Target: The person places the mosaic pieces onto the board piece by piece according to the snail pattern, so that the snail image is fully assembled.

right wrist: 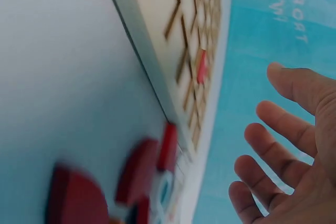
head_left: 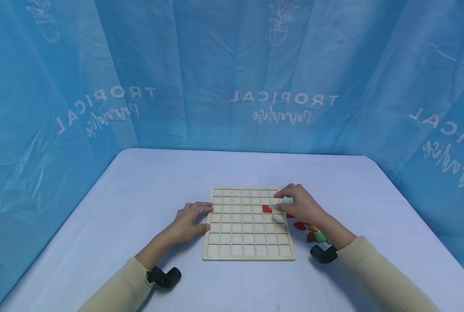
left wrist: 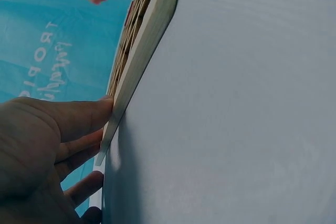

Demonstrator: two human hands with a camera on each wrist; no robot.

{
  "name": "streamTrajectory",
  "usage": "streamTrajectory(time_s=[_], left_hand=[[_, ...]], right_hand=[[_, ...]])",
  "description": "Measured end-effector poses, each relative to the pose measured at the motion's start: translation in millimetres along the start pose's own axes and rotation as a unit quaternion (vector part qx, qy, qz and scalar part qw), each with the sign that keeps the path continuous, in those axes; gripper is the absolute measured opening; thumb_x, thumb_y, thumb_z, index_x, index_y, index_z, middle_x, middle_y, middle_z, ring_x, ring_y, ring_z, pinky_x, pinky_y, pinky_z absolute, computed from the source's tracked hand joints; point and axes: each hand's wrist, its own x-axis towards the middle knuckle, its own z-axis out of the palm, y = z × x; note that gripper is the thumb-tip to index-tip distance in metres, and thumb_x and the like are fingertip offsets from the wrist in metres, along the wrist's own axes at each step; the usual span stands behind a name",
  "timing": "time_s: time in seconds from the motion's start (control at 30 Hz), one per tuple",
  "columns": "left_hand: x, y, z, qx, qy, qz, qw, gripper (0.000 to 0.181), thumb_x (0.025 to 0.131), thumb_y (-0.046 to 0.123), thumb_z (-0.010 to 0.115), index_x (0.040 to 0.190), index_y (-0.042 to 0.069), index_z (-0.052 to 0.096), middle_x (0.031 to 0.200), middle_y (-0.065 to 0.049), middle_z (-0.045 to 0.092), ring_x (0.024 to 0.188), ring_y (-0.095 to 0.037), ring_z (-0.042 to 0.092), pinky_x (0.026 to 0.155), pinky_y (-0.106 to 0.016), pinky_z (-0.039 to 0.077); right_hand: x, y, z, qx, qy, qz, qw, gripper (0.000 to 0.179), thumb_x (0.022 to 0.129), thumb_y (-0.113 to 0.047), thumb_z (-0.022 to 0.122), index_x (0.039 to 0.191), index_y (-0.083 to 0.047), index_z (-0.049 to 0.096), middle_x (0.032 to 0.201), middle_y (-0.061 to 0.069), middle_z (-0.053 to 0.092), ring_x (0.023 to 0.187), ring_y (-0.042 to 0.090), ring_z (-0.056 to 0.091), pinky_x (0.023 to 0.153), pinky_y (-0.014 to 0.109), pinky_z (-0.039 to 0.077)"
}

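A pale wooden board (head_left: 249,258) with a grid of square cells lies on the white table. One red tile (head_left: 267,209) with a rounded edge sits in a cell towards its right side. My left hand (head_left: 189,222) rests against the board's left edge, thumb and fingers touching the rim (left wrist: 149,40). Over the board's right part hovers my right hand (head_left: 300,203), its fingers apart and nothing between them in the right wrist view. Beside the board, below the right hand and forearm, lie loose red pieces (head_left: 300,225), a green piece (head_left: 320,236) and an orange one (head_left: 313,228).
A white cloth (head_left: 169,173) covers the table. Blue printed curtains (head_left: 200,65) hang behind it and at both sides. Each wrist wears a black device (head_left: 165,277). The right forearm partly covers the loose pieces.
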Motion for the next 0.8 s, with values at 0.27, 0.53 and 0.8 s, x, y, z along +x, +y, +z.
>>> streamTrajectory(time_s=[0.27,0.53,0.8], left_hand=[[0.9,1.3,0.3,0.006,0.003,0.001,1.0,0.048,0.083,0.017,0.07,0.129,0.009,0.056,0.143,-0.006,0.048,0.132,-0.033,0.038,0.105,-0.059,0.026],[1.3,1.9,0.6,0.007,0.008,0.001,0.9999,0.049,0.083,0.017,0.07,0.129,0.008,0.056,0.143,-0.006,0.048,0.131,-0.033,0.039,0.104,-0.059,0.027],[0.7,2.4,1.3,0.0,0.004,-0.006,1.0,0.049,0.083,0.018,0.07,0.129,0.009,0.056,0.143,-0.006,0.048,0.132,-0.033,0.038,0.106,-0.058,0.025]], right_hand=[[-28.4,15,-28,-0.011,0.025,0.031,0.9992,0.041,0.078,-0.026,0.076,0.116,-0.015,0.067,0.116,0.008,0.061,0.111,0.026,0.047,0.084,0.046,0.05],[-56.7,43,-47,-0.022,0.038,0.051,0.9977,0.04,0.08,-0.026,0.073,0.117,-0.011,0.066,0.116,0.011,0.06,0.111,0.028,0.046,0.08,0.047,0.052],[-71.8,73,-50,-0.027,0.03,0.072,0.9966,0.038,0.079,-0.023,0.074,0.114,-0.01,0.067,0.114,0.015,0.061,0.109,0.031,0.048,0.078,0.047,0.053]])
